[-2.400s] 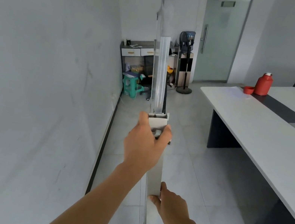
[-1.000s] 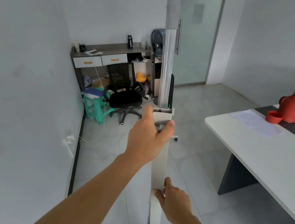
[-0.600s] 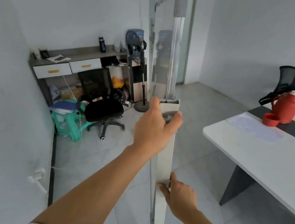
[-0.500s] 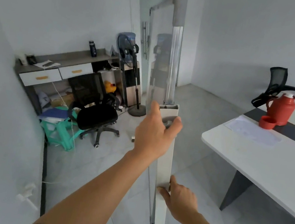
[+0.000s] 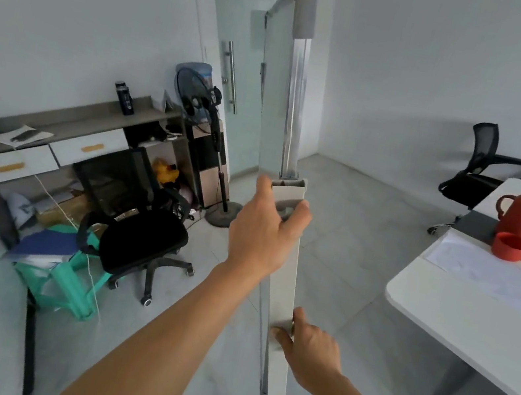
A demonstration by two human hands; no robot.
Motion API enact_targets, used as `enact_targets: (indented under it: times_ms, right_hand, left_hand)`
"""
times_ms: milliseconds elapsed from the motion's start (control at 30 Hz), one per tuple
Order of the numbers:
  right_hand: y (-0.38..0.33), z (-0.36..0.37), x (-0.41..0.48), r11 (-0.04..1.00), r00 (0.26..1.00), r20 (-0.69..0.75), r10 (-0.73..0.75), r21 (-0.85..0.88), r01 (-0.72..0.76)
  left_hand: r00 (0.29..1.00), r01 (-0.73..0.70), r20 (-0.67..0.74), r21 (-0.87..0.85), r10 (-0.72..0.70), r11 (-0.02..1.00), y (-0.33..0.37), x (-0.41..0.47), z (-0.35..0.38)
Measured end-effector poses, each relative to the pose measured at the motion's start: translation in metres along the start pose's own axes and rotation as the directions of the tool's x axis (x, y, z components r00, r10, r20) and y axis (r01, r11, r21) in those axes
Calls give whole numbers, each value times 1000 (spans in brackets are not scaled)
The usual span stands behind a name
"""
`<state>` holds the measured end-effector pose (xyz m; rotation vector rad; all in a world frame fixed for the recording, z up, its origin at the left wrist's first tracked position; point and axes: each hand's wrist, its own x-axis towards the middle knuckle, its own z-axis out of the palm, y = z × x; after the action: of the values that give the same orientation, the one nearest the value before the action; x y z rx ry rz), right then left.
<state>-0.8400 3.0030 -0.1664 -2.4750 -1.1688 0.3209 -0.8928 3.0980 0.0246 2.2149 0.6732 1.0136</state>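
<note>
Your left grip (image 5: pixel 265 229) is clamped round the top end of the white rail (image 5: pixel 286 282), with the thumb on its left edge and the fingertips hooked over the right. Your right grip (image 5: pixel 309 348) pinches the same rail lower down from the right side, thumb on the face. The rail stands in front of you between both hands, left above and right below.

Its long axis runs almost straight up and down, leaning slightly. The bottom end runs out of view. The top carries a clear strip (image 5: pixel 294 105) that ends in a grey cap (image 5: pixel 307 0) pointing at the ceiling.

The white surface (image 5: pixel 459 323) lies well apart to your right, the black chair (image 5: pixel 140 239) to your left, and the glass door (image 5: pixel 263 93) behind. I judge any turn will pivot between your two grips, so mind the tall cap end.
</note>
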Motion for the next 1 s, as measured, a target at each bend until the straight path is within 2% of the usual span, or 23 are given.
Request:
enact_targets:
  times_ms: [267,567,833,1000]
  right_hand:
    - [-58,8,157,1000,1000,29,2,-16,-2]
    - [-107,41,324,994,991,-74,108,26,-107]
    - [-153,48,459,961,958,-89,271,75,-265]
    - [-161,51,540,956,951,-105,292,71,-286]
  left_hand:
    - [994,58,93,-92,-50,994,-99,138,-9]
    - [986,-48,155,-110,65,993,-209,291,-3]
    - [957,-94,263,-120,122,988,-286,419,6]
    - [948,-105,282,-152,145,983,-330,494,24]
